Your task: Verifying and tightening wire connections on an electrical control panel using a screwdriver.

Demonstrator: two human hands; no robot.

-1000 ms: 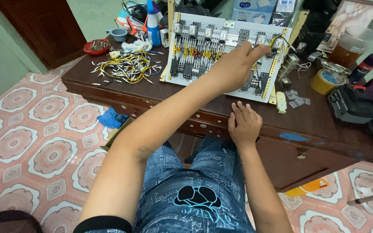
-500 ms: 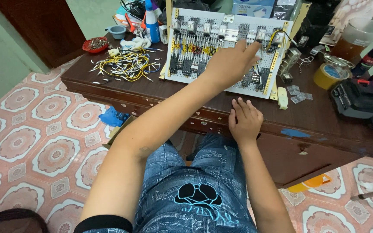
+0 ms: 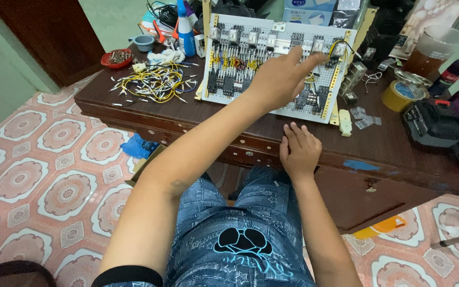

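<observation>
A white perforated panel (image 3: 251,101) with several relays and yellow, red and black wiring leans upright on the brown desk (image 3: 378,146). My left hand (image 3: 280,79) reaches across it, fingers stretched out, fingertips on the relays near the panel's upper right; it holds nothing. Flat on the desk's front edge lies my right hand (image 3: 298,151), fingers apart and empty, just below the panel's lower right corner.
A tangle of yellow and white cut wires (image 3: 155,82) lies left of the panel, with a red dish (image 3: 115,57), a grey bowl (image 3: 143,42) and a blue bottle (image 3: 185,32) behind. To the right are a yellow tape roll (image 3: 402,95), a black tool (image 3: 442,127) and a cup (image 3: 434,50).
My left hand stays on the panel's upper right with only a slight shift of the fingers. The right hand has not left the desk edge.
</observation>
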